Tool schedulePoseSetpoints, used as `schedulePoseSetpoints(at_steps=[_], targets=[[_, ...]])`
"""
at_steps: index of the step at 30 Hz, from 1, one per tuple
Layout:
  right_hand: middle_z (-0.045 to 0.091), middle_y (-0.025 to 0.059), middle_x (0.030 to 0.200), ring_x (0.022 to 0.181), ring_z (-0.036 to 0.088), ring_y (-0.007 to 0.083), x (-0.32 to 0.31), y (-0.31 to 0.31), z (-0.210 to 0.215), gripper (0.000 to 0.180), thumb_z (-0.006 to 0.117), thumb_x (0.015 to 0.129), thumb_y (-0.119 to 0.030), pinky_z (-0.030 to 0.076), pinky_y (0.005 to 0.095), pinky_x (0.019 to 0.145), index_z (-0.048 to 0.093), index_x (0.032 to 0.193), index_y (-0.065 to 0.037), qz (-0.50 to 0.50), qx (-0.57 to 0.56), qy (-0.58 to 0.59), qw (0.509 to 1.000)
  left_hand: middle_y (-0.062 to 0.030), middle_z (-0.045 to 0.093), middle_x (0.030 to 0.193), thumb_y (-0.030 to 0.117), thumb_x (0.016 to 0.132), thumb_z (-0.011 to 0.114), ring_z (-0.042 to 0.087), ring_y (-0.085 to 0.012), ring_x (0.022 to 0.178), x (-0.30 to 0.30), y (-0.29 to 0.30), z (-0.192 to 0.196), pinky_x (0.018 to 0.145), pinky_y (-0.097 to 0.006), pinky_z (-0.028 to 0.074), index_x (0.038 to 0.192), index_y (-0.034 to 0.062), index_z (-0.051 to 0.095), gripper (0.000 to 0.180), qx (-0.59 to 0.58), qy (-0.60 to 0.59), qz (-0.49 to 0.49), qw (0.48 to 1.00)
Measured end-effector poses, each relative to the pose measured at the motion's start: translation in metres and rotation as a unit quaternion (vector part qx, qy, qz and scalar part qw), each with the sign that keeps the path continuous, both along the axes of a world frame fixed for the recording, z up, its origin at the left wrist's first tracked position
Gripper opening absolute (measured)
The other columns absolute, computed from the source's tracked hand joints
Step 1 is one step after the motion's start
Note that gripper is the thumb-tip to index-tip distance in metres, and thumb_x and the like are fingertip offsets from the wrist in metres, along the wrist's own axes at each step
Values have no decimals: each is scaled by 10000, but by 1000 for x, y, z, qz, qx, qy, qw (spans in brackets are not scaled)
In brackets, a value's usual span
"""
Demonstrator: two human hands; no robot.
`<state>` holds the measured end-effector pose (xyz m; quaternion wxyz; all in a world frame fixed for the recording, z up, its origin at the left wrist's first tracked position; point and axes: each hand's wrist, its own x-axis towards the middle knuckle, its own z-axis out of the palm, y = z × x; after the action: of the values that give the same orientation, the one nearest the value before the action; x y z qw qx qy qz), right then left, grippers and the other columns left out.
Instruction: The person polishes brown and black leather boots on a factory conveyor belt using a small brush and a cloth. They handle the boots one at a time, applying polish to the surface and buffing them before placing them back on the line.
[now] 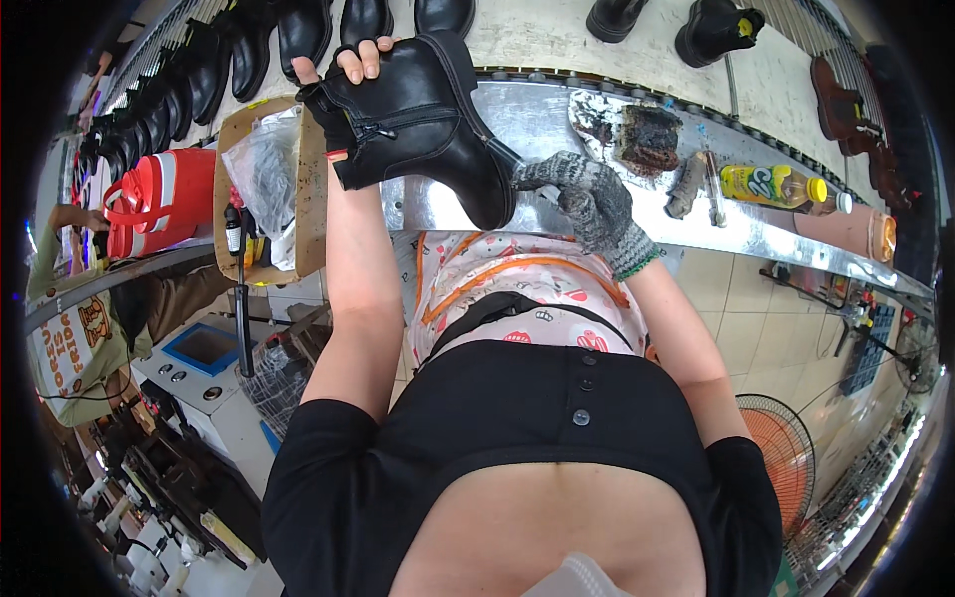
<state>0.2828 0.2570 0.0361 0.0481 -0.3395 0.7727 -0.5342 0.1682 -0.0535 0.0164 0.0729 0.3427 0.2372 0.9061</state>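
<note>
A black leather ankle boot [413,129] with a side zip is held up over the metal ledge, its toe pointing down and to the right. My bare left hand [362,62] is closed on the boot's shaft, fingertips showing over its upper edge. My right hand [597,207], in a grey knitted glove, pinches a slim tool [505,155] whose dark, flat end meets the boot's sole edge near the toe. The glove covers most of that tool, so its exact kind is hard to make out.
On the ledge [438,204] lie a blackened pad [647,139], a used brush [686,187] and a yellow-labelled bottle [771,186]. Beyond runs a conveyor belt [557,40] carrying black boots. At left stand a cardboard box [310,224] with plastic and a red-and-white jug [164,199]. Another person works at far left.
</note>
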Motion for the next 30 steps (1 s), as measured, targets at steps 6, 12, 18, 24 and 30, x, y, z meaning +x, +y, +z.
schedulePoseSetpoints(at_steps=[6,12,18,24,30], targets=[[662,119,998,858,637,271,7,17,-1,337,426,905,-280,495,343,790,662,1031,-75,14,21,-43,999,-79,525,852,693,886,184,400,-247,1078,-2,-5,-8,1060,-408,217,784,54,632,788,3,-32,21,999],[665,132,980,870,640,272,17,26,-10,471,389,921,-426,495,340,792,671,1004,-58,-12,62,-61,996,-86,545,911,672,900,193,398,-255,1100,-14,-21,-18,1073,-400,209,869,40,647,778,-44,12,20,999],[665,133,966,882,638,275,24,32,-14,500,387,917,-460,491,335,800,673,1003,-59,-35,45,-84,995,-128,577,895,651,913,152,458,-279,1044,-16,-24,-27,1051,-365,250,846,4,659,825,-47,-50,62,996],[671,121,954,858,647,248,27,34,-18,331,439,907,-269,494,328,788,674,997,-54,-53,37,-140,988,-118,591,910,644,914,187,486,-275,1024,-33,-63,-60,1061,-406,261,911,18,650,778,-115,-6,111,987],[682,105,952,789,651,186,34,41,-39,300,496,901,-256,502,266,643,656,1010,-27,-120,-80,-320,936,-119,626,900,516,936,315,581,-280,838,-41,-62,-64,967,-379,375,930,39,639,577,-152,-18,202,967]])
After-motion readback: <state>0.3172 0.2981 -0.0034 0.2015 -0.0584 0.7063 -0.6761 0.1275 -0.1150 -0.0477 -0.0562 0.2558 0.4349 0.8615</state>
